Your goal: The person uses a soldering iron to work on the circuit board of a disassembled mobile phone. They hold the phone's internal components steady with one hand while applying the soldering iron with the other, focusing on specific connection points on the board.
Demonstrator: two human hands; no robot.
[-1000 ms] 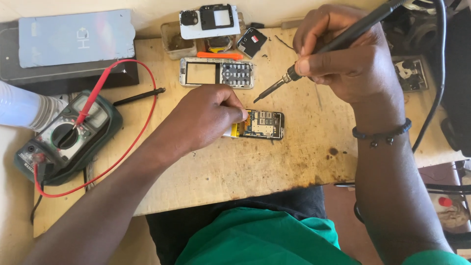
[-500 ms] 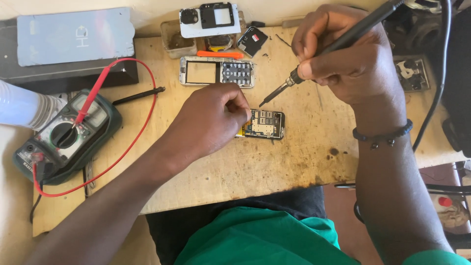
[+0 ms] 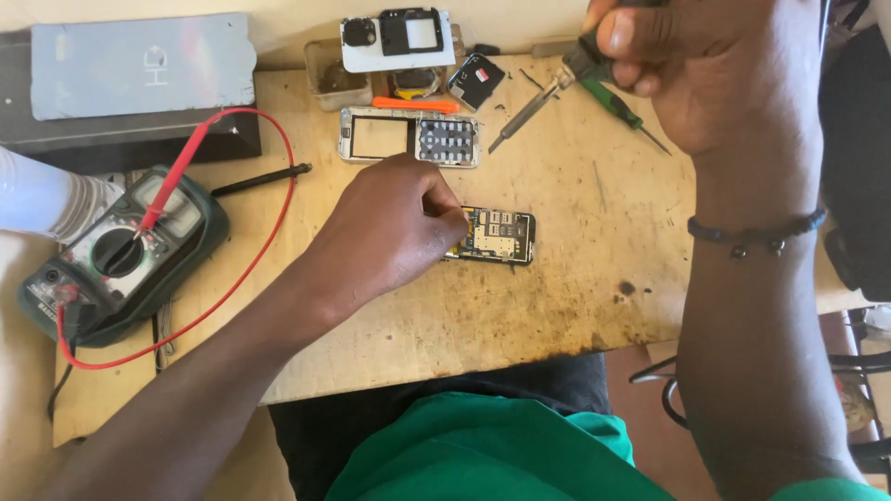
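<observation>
- Left hand [image 3: 394, 232] pinches the board's [image 3: 497, 236] left end, pinning it on the table [image 3: 557, 306].
- Board's long axis runs left-right.
- Right hand [image 3: 719, 70] grips the iron [image 3: 548, 93] up-right, tip apart from the board.

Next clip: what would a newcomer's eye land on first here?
Probably the opened phone circuit board at the middle of the stained wooden bench, pinned at its left end by the left hand. Next, the right hand raised at upper right, gripping a soldering iron whose tip points down-left. At far left sits a green multimeter with a looping red lead.
</observation>
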